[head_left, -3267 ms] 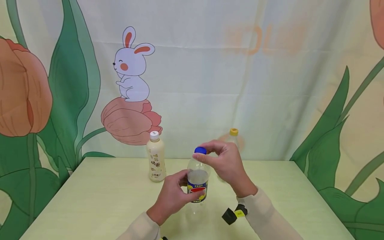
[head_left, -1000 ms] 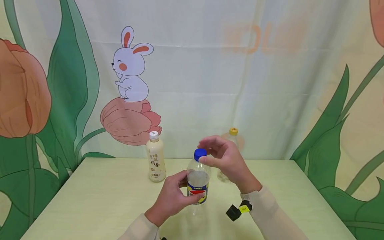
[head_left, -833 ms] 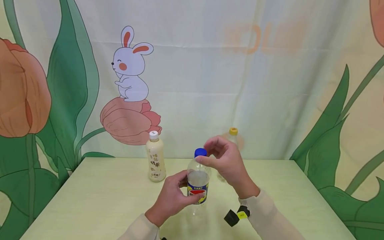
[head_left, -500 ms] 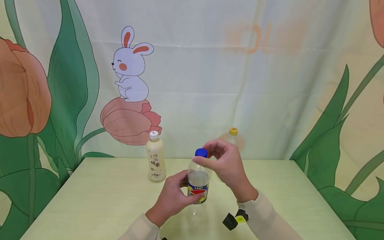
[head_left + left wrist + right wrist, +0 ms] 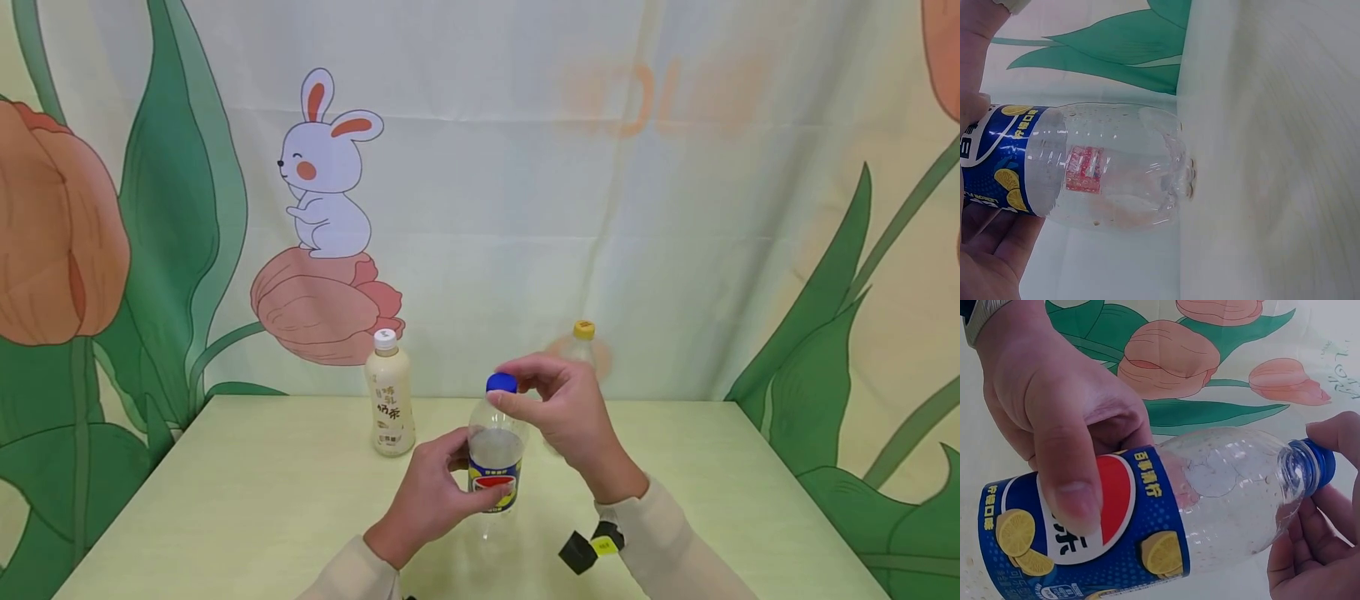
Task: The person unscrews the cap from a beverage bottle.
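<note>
A clear plastic soda bottle (image 5: 497, 446) with a blue lemon-patterned label stands upright, its base seemingly on the table in the left wrist view. My left hand (image 5: 433, 492) grips it round the label (image 5: 1085, 525), thumb across the front. At the neck, my right hand (image 5: 566, 408) pinches the blue cap (image 5: 502, 382) between thumb and fingers; the right wrist view shows the thumb on one side of the cap (image 5: 1319, 465) and the fingers on the other. The cap sits on the neck. Only a few drops show inside the clear part of the bottle.
A cream-coloured milk tea bottle (image 5: 390, 408) with a white cap stands behind and to the left. Another clear bottle with a yellow cap (image 5: 583, 330) is partly hidden behind my right hand. The pale table (image 5: 247, 500) ends at a printed curtain (image 5: 480, 208).
One second ago my right fingers were lifted off the cap; they have since come back round it, the wrist turning a little. My left hand has kept its grip and the bottle has stayed put.
</note>
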A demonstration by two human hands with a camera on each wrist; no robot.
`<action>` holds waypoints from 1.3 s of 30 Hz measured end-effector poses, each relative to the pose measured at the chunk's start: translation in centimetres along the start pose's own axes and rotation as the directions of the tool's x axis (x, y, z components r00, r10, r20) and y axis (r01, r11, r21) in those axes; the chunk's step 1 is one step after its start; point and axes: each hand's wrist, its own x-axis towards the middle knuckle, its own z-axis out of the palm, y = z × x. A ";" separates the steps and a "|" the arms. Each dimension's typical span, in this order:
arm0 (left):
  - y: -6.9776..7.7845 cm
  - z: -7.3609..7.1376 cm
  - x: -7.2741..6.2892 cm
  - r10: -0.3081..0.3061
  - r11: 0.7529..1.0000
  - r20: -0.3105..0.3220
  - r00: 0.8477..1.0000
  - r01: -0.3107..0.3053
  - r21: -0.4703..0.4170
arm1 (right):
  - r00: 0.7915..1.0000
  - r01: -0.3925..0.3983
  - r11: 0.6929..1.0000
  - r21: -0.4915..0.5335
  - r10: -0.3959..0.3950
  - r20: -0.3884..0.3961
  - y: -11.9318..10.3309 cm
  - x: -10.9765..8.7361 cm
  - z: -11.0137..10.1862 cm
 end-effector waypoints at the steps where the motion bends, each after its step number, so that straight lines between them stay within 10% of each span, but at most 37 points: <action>1: 0.0 0.0 0.0 -0.002 1.000 0.001 1.000 0.002 0.001 | 1.000 0.006 1.000 0.006 -0.006 0.011 0.1 0.0 0.0; 19: -0.3 -0.2 -0.2 -0.056 0.998 0.004 0.998 0.056 0.002 | 0.978 -0.046 0.997 0.061 0.032 0.208 0.9 0.1 -0.9; 39: -1.0 0.3 -0.7 0.001 1.000 0.003 1.000 -0.001 0.009 | 0.983 -0.140 0.980 -0.139 0.121 -0.137 0.3 -0.9 1.4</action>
